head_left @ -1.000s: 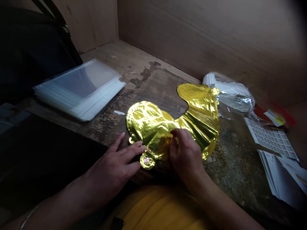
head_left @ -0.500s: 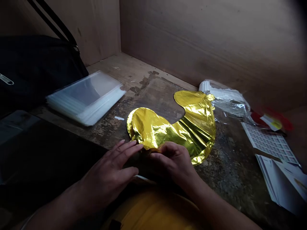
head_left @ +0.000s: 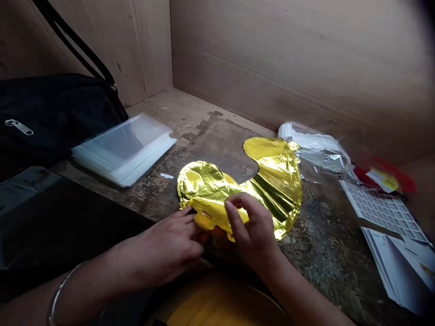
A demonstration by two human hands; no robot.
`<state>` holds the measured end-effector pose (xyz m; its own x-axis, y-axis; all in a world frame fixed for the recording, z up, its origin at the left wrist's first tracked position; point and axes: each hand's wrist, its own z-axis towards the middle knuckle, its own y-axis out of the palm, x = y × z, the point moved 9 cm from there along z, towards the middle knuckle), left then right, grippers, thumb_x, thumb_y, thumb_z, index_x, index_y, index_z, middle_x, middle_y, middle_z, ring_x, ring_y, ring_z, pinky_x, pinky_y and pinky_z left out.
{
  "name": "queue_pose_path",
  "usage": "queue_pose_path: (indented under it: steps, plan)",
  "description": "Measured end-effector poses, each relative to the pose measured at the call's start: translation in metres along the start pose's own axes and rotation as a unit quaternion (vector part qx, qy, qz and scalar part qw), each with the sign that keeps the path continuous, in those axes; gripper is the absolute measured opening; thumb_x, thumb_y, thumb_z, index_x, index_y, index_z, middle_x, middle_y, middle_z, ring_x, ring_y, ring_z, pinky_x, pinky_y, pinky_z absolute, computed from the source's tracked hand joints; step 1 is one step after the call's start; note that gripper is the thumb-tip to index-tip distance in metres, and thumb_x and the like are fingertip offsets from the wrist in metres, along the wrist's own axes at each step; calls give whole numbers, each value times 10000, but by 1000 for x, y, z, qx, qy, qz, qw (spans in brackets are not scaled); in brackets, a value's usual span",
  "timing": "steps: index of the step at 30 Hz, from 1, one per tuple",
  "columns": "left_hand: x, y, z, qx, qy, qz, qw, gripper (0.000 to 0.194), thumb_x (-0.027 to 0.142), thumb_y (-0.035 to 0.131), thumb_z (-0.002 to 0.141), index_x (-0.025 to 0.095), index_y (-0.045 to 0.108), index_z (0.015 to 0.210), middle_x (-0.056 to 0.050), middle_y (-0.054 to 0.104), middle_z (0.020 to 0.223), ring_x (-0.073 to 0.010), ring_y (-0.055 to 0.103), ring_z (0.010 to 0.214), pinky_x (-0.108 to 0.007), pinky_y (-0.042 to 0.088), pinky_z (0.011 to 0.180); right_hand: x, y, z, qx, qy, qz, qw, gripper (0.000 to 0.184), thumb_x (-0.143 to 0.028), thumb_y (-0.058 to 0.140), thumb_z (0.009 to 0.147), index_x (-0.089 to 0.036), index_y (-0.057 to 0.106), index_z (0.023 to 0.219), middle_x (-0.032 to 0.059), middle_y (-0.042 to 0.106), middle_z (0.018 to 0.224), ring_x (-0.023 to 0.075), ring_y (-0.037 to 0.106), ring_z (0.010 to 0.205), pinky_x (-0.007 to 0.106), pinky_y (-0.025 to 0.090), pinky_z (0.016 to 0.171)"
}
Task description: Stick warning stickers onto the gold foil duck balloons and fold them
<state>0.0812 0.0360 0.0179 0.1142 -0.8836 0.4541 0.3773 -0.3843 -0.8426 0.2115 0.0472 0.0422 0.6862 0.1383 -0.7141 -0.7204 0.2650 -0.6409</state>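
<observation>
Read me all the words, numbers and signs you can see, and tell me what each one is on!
No text here can be read clearly.
Gold foil balloon: small print near its lower edge, too small to read.
Sheet of small labels: rows of tiny printed labels, too small to read.
Yellow tag on the red wrapper: too blurred to read.

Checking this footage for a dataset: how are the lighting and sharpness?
In the head view, the crinkled gold foil balloon throws bright glare, the shiny red object at right is blurred, the black zippered bag lies in dim light, and the top-right corner darkens.
</observation>
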Motion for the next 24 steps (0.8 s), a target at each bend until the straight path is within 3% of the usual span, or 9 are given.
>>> queue_pose_path:
  steps: [2, 4, 5, 9, 12, 14, 16, 20, 24]
  plan:
    - [-1, 1, 2, -29, -12, -1, 1000, 77, 249, 642, 863, 261, 709, 898, -41, 678, 1143, -251, 545, 1203, -444, 302, 1147, -19, 2, -9, -18, -106, -82, 991, 294, -301, 639, 845, -142, 608, 1090, 130, 668, 1107, 268, 574, 1046, 416, 479, 909]
    - [-2, 3, 2, -47, -23, 1, 999, 99, 240, 638, 861, 262, 711, 925, -46, 679, 1138, -263, 534, 1213, -473, 270, 1155, -21, 13, -18, -68, -148, -129, 978, 453, -227, 663, 803, -116, 565, 1231, 155, 620, 1272, 306, 512, 1181, 467, 441, 1009]
    - [-2, 3, 2, -49, -29, 0, 998, 95, 234, 636, 861, 258, 710, 915, -46, 679, 1134, -263, 535, 1209, -476, 264, 1156, -19, 16, -21, -80, -154, -146, 974, 435, -183, 645, 800, -117, 580, 1225, 148, 624, 1282, 312, 505, 1190, 475, 437, 1019]
    - [-2, 3, 2, -42, -39, -14, 998, 78, 228, 623, 865, 245, 683, 817, -29, 676, 1115, -235, 563, 1153, -428, 270, 1143, -9, 16, -20, -77, -126, -190, 971, 195, -102, 561, 853, -152, 698, 983, 109, 725, 1027, 272, 596, 948, 408, 504, 848]
    - [-6, 7, 0, -37, -54, -22, 998, 101, 235, 607, 879, 266, 660, 798, 18, 679, 1091, -187, 587, 1110, -343, 240, 1139, 10, 5, -3, -97, -40, -149, 983, 160, -96, 580, 835, -178, 709, 790, 47, 694, 753, 196, 590, 696, 308, 480, 650]
    - [-11, 9, -3, -4, -54, -4, 999, 63, 250, 642, 841, 276, 647, 785, 44, 678, 1151, -189, 580, 1156, -336, 139, 1171, 36, -19, 21, -79, 38, -87, 992, 134, -111, 617, 811, -189, 703, 745, 2, 671, 693, 164, 599, 653, 261, 469, 611]
    - [-15, 14, -7, 30, -33, 29, 999, 93, 204, 635, 811, 275, 628, 750, 65, 674, 1212, -207, 524, 1270, -367, 26, 1195, 69, -60, 54, -17, 99, -69, 993, 107, -164, 610, 857, -178, 702, 805, -8, 681, 735, 156, 632, 690, 249, 498, 642]
    - [-17, 22, -11, 69, 7, 76, 995, 129, 159, 578, 794, 272, 605, 737, 67, 685, 1207, -198, 481, 1333, -381, 16, 1203, 143, -146, 110, 112, 195, -123, 967, 229, -306, 571, 953, -139, 624, 1101, 58, 664, 1036, 177, 655, 865, 356, 556, 762]
    - [-12, 18, -9, 93, 25, 97, 991, 124, 180, 562, 794, 279, 597, 729, 73, 698, 1174, -168, 518, 1301, -340, 46, 1208, 187, -181, 125, 162, 252, -171, 939, 318, -345, 595, 940, -169, 589, 1206, 82, 608, 1214, 222, 630, 1012, 417, 550, 846]
